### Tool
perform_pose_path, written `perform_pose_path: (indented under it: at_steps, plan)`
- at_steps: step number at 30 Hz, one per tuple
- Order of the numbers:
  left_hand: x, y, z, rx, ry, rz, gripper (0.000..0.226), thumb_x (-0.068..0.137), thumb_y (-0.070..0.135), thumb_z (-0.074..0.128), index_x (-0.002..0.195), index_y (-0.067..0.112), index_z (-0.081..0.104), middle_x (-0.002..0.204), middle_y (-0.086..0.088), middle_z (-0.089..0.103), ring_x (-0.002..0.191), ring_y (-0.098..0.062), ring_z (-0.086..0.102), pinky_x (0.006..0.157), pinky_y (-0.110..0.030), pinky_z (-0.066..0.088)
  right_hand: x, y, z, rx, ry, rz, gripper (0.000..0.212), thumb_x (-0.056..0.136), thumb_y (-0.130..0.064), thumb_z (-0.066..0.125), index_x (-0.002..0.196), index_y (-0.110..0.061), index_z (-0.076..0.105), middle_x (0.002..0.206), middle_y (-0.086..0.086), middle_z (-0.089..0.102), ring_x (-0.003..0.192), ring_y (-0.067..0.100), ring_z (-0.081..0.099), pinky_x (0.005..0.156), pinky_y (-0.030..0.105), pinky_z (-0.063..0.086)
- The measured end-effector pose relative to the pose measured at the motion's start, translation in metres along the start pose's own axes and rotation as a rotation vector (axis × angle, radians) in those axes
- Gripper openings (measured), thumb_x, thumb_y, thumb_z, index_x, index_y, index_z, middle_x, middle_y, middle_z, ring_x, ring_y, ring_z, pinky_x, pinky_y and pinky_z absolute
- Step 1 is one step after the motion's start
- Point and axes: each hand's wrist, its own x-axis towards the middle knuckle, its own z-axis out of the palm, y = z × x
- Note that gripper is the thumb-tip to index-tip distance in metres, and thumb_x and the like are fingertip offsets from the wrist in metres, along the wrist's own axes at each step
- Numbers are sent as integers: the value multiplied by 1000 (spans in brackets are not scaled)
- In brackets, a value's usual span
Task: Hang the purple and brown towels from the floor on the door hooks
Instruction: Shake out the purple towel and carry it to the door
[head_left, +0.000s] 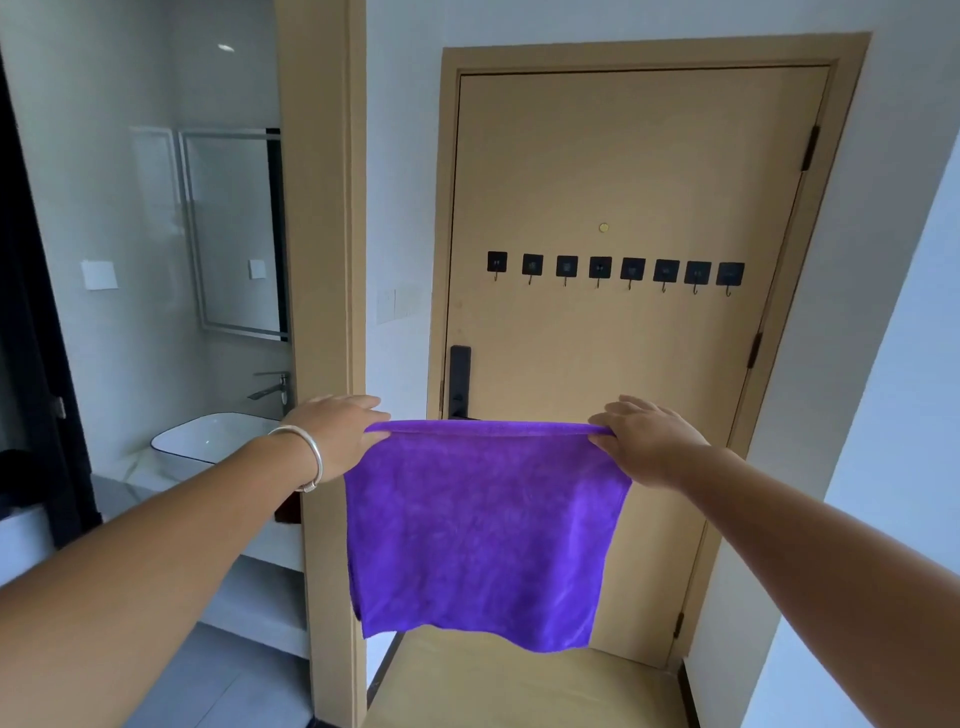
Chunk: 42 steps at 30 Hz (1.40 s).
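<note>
A purple towel (480, 530) hangs spread out in front of me, held by its top edge. My left hand (337, 434), with a silver bangle on the wrist, pinches the top left corner. My right hand (647, 441) pinches the top right corner. Behind the towel stands a tan door (623, 171) with a row of several black stick-on hooks (615, 270) across its middle, well above my hands. All the hooks are bare. No brown towel is in view.
A black door handle and lock (460, 382) sits at the door's left edge, just behind the towel's top. Left of a tan door frame post (324, 260) is a bathroom with a white basin (208, 436), a tap and a mirror (234, 228). White wall on the right.
</note>
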Motion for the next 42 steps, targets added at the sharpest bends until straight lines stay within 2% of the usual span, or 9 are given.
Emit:
perform_pose_path:
  at_steps: [6,11,19,22,28,32,37,42]
  plan:
    - [80,-21,23,-3,-29,-6,42,103,43,26,133,31,53,142,3,47,127,-22,45,108,-39,36,85,20,36,37,-34,-8,41,102,-48,24,129,-34,51,128,-8,50,139,15,26,111,36,26]
    - [166,-35,26,31,-20,-58,48,102,47,27,145,31,41,156,7,30,141,-20,30,116,-38,27,170,48,52,76,-11,7,40,102,-47,25,128,-34,52,128,-8,51,139,15,25,111,36,25]
    - [285,-49,34,-15,16,-44,48,102,49,27,144,33,41,155,10,30,140,-18,33,113,-34,28,272,95,65,80,49,19,38,101,-45,26,119,-32,57,114,-7,55,124,15,38,102,35,32]
    - [320,-56,45,-7,9,-30,46,101,49,27,140,33,47,151,8,38,134,-18,40,109,-34,34,301,105,76,70,41,21,39,102,-46,25,123,-33,56,120,-7,54,132,16,33,106,36,30]
    - [404,-78,76,22,-4,4,47,101,50,26,143,35,41,154,10,33,138,-18,35,112,-36,32,366,119,105,40,7,52,40,102,-46,25,128,-33,53,129,-6,51,138,17,27,110,37,26]
    - [471,-97,96,-15,19,38,45,102,49,27,140,35,46,150,10,38,134,-18,39,108,-35,34,418,127,121,-3,-6,90,38,102,-45,27,120,-31,57,123,-5,54,135,18,32,108,36,29]
    - [560,-125,114,-60,72,67,44,101,48,30,130,26,54,135,6,52,121,-19,51,97,-35,42,492,135,127,-44,-8,136,38,102,-45,27,116,-30,59,120,-4,56,130,18,36,105,36,33]
    - [636,-149,129,-119,98,67,39,100,49,30,116,28,60,117,8,59,104,-17,57,89,-36,48,557,140,136,-50,0,176,39,102,-46,27,117,-30,59,119,-5,56,129,17,37,103,35,34]
